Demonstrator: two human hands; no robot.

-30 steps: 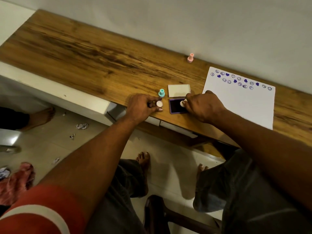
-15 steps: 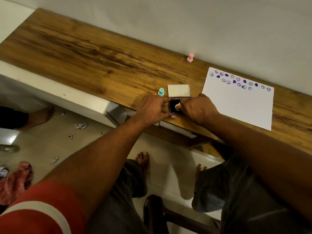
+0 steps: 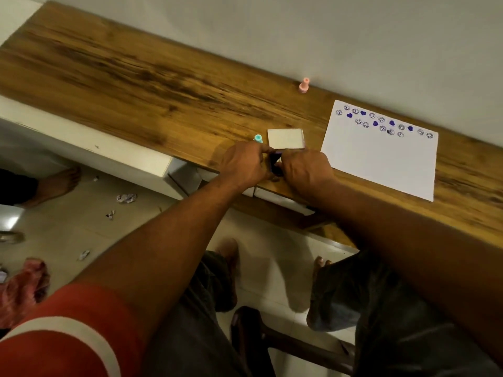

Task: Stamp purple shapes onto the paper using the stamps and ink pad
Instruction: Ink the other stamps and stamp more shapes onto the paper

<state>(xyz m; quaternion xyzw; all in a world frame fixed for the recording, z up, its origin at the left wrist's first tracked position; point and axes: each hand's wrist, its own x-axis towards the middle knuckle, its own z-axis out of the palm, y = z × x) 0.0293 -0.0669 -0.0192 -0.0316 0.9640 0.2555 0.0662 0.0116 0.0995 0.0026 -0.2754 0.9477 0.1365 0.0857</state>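
My left hand [image 3: 243, 164] and my right hand [image 3: 306, 168] meet over the purple ink pad [image 3: 275, 162] at the desk's front edge. Only a dark sliver of the pad shows between them. The left thumb and fingers curl round the pad's left side. My right hand's fingers curl down over the pad, hiding the small white stamp they pinch. The pad's white lid [image 3: 285, 138] lies just behind. A teal stamp [image 3: 258, 138] stands left of the lid. The white paper [image 3: 381, 164] lies to the right, with purple hearts and smiley circles along its far edge.
A pink stamp [image 3: 304, 85] stands at the back of the wooden desk [image 3: 136, 77], against the wall. Below the desk edge are my knees, a dark stool [image 3: 253, 338], scraps of paper on the tiled floor and another person's foot [image 3: 54, 183] at the left.
My left hand has moved right from beside the pad onto its left side. My right hand has closed in from the other side, and the two now hide the pad and the white stamps.
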